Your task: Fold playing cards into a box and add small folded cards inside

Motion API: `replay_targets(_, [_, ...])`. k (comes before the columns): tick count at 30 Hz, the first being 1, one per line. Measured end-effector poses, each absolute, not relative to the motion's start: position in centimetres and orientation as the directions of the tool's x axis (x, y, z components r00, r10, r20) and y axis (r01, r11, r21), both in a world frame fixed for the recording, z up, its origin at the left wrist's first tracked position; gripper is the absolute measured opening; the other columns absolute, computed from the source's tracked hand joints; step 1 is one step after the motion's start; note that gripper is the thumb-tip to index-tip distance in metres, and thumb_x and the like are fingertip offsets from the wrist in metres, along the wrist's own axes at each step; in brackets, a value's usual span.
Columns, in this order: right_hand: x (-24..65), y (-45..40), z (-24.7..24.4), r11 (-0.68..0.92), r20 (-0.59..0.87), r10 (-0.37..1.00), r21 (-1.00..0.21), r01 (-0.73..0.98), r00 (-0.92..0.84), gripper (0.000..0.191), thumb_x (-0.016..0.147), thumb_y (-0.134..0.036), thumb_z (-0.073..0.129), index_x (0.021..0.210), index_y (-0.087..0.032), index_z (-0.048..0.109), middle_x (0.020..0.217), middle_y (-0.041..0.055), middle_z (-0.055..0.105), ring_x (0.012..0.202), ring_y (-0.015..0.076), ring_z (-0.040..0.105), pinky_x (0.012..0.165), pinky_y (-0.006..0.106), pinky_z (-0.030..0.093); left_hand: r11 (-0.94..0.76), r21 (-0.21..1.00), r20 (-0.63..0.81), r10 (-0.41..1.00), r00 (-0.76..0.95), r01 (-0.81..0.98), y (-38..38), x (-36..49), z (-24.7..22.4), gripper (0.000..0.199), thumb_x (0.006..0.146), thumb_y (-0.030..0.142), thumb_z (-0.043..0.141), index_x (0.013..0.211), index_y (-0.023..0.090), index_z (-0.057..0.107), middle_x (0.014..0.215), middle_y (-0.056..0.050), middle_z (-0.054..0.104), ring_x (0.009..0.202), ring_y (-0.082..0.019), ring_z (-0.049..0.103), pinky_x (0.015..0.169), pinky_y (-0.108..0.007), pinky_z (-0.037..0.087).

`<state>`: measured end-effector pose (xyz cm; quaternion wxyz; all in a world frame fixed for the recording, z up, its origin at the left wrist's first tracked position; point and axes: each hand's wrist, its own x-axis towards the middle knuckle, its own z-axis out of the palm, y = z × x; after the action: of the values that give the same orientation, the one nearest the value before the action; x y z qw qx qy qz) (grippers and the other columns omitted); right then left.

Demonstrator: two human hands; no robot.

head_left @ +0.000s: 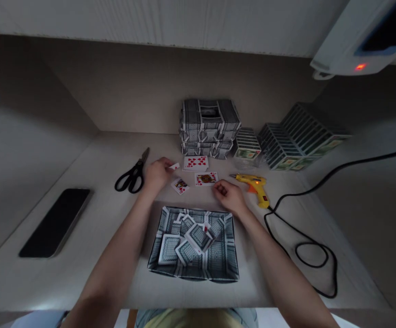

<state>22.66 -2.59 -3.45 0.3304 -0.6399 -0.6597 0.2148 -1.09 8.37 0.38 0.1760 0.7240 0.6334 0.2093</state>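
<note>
My left hand (159, 174) is closed, pinching a white playing card (175, 166) with a red mark between thumb and fingers. Just below it a queen card (180, 186) lies askew on the table. A red-and-gold face card (205, 179) lies face up between my hands. My right hand (230, 197) rests at this card's right edge, its fingers curled in and nothing visible in them. Behind sits a stack of red heart cards (195, 162). Between my forearms stands an open box made of playing cards (235, 255), with several loose cards (170, 249) inside.
Black scissors (132, 177) lie left of my left hand, and a phone (56, 223) further left. A yellow glue gun (254, 182) with its black cord (316, 262) lies right. Behind are a card-covered box (210, 127) and card stacks (281, 143). A shelf (184, 27) overhangs.
</note>
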Motion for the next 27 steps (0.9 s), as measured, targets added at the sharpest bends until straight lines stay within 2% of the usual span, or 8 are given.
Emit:
replay_targets(3, [22.7,-2.6,-3.5,0.092,0.164,0.986,-0.707,0.701,0.036,0.012,0.073,-0.024,0.05,0.08,-0.02,0.059,0.063,-0.0015,0.059,0.056,0.0113,0.052,0.053,0.02,0.037,-0.181,0.567,0.023,0.979,0.204,0.804,8.5,-2.7,2.4,0.029,0.069,0.036,0.055,0.087,0.016,0.068,0.08,-0.005,0.069,0.07,-0.017,0.06,0.063,-0.025,0.043])
replay_targets(7, [22.6,-2.6,-3.4,0.09,0.161,0.986,-0.706,0.703,0.035,0.011,0.073,-0.024,0.051,0.079,-0.02,0.059,0.063,-0.0015,0.058,0.056,0.0112,0.052,0.053,0.02,0.037,-0.305,0.577,-0.297,0.786,0.543,0.758,8.2,-4.1,4.8,0.03,0.058,0.043,0.064,0.073,0.017,0.068,0.066,0.001,0.065,0.065,-0.014,0.056,0.058,-0.021,0.039])
replay_targets(10, [22.6,-2.6,-3.4,0.084,0.158,0.987,-0.704,0.705,0.04,0.011,0.072,-0.024,0.051,0.078,-0.02,0.059,0.063,-0.0016,0.058,0.055,0.011,0.052,0.052,0.02,0.037,-0.337,0.512,-0.522,0.608,0.598,0.79,7.7,-3.4,4.9,0.027,0.055,0.041,0.065,0.066,0.017,0.066,0.055,0.002,0.059,0.056,-0.012,0.05,0.051,-0.02,0.034])
replay_targets(12, [22.6,-2.6,-3.4,0.081,0.153,0.987,-0.705,0.705,0.039,0.01,0.073,-0.024,0.051,0.078,-0.02,0.058,0.062,-0.0017,0.059,0.055,0.0109,0.052,0.052,0.02,0.036,-0.345,0.493,-0.564,0.573,0.595,0.799,7.4,-2.8,4.5,0.024,0.053,0.038,0.066,0.062,0.016,0.064,0.051,0.003,0.055,0.053,-0.011,0.047,0.048,-0.02,0.031])
replay_targets(17, [22.7,-2.6,-3.4,0.075,0.147,0.988,-0.703,0.707,0.041,0.01,0.073,-0.025,0.051,0.078,-0.02,0.058,0.062,-0.0015,0.059,0.055,0.0111,0.052,0.051,0.02,0.036,-0.319,0.597,-0.545,0.511,0.664,0.736,6.9,-2.5,5.1,0.027,0.056,0.043,0.066,0.063,0.017,0.061,0.052,0.004,0.052,0.052,-0.01,0.046,0.048,-0.019,0.031])
replay_targets(22, [22.7,-2.6,-3.3,0.073,0.145,0.989,-0.699,0.711,0.042,0.012,0.072,-0.025,0.051,0.079,-0.02,0.059,0.062,-0.0014,0.059,0.055,0.0112,0.051,0.05,0.02,0.035,-0.355,0.732,-0.25,0.655,0.713,0.582,5.9,-1.2,7.0,0.033,0.068,0.049,0.058,0.073,0.018,0.066,0.065,0.003,0.056,0.064,-0.01,0.05,0.057,-0.018,0.035])
replay_targets(24, [22.7,-2.6,-3.2,0.082,0.149,0.988,-0.698,0.711,0.033,0.012,0.072,-0.025,0.051,0.079,-0.02,0.06,0.062,-0.0012,0.059,0.055,0.0115,0.051,0.051,0.021,0.036,-0.412,0.775,-0.207,0.551,0.808,0.479,5.3,0.1,6.9,0.03,0.067,0.047,0.062,0.07,0.018,0.068,0.072,0.002,0.059,0.073,-0.011,0.052,0.066,-0.019,0.037])
replay_targets(27, [22.7,-2.6,-3.2,0.088,0.145,0.989,-0.711,0.698,0.024,0.012,0.072,-0.025,0.051,0.079,-0.02,0.06,0.062,-0.0011,0.059,0.056,0.0118,0.052,0.051,0.021,0.036,-0.419,0.809,-0.243,0.399,0.884,0.412,4.5,1.8,5.9,0.029,0.067,0.047,0.063,0.067,0.019,0.07,0.074,0.0,0.063,0.075,-0.013,0.055,0.071,-0.02,0.038])
